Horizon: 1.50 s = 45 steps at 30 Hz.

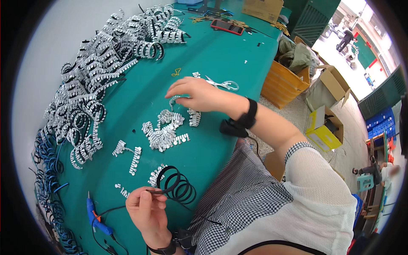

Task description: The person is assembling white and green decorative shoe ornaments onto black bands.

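A black coiled strip is pinched between the thumb and fingers of my left hand, its loops hanging over the table to the right. My right hand reaches across the table with its fingers bent and apart. At its thumb and fingertips is a short curved silver beaded strip; a firm grip on it does not show. Below lies a pile of silver beaded trim, with a small piece beside it. More cut pieces, such as a straight strip, lie nearer my left hand.
A blue glue gun with its cord lies at front left. Scissors rest past my right hand, near a phone. Black-and-silver strips are heaped along the wall. Cartons and an orange-yellow bin stand right of the table.
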{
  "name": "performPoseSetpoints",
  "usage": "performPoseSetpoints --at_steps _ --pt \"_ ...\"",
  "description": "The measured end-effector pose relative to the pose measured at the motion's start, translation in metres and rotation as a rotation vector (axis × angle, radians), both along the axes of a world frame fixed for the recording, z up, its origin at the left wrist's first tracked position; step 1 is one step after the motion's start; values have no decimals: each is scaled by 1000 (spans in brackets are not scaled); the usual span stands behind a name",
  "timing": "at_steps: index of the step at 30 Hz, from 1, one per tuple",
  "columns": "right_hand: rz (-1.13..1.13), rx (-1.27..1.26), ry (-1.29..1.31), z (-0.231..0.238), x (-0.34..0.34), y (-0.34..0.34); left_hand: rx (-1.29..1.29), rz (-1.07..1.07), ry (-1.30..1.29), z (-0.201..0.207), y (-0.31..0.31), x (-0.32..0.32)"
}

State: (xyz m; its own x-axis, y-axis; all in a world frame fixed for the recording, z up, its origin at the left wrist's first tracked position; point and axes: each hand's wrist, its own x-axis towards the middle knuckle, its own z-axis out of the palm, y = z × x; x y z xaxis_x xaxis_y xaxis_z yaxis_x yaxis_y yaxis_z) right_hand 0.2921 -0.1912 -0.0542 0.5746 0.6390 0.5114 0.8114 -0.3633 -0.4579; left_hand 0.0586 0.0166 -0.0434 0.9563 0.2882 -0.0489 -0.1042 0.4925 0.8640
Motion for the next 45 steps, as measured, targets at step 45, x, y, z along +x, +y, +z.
performPoseSetpoints --at_steps 45 --pt "484 41 530 126 -101 30 57 56 -23 -26 48 -7"
